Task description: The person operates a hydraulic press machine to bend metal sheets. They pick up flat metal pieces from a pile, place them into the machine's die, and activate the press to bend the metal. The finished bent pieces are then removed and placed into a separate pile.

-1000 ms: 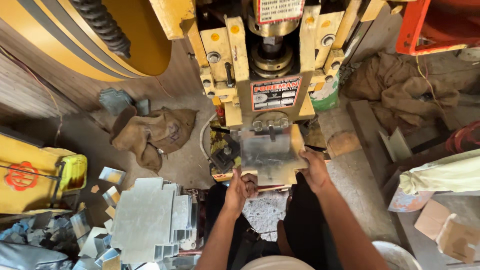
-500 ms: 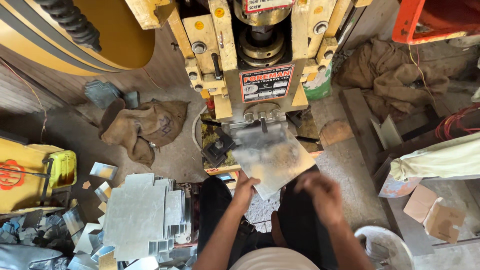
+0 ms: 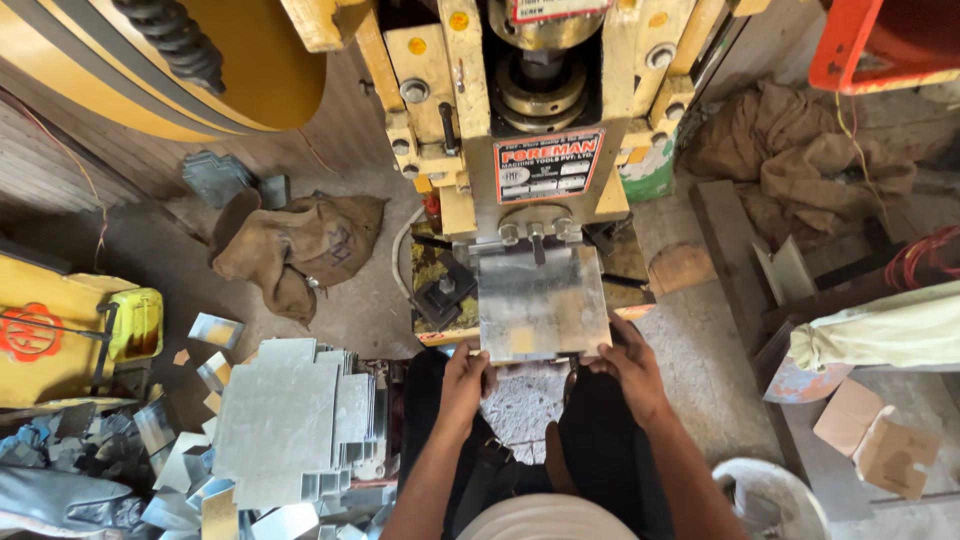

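Dusty concrete workshop floor (image 3: 350, 300), strewn with offcuts. Nearest, a stack of cut grey galvanised sheet pieces (image 3: 285, 425) to the left. Left hand (image 3: 465, 378) and right hand (image 3: 628, 368) closed on the near corners of a flat, shiny rectangular steel sheet (image 3: 540, 305), thumbs on top, fingers under. Sheet lying on the press bed, far edge under the ram. Probably light but stiff, slick, sharp-edged; best gripped at the corners, clear of the die. Beyond, the yellow power press (image 3: 530, 110), a brown burlap sack (image 3: 300, 245), a big yellow flywheel (image 3: 200, 70).
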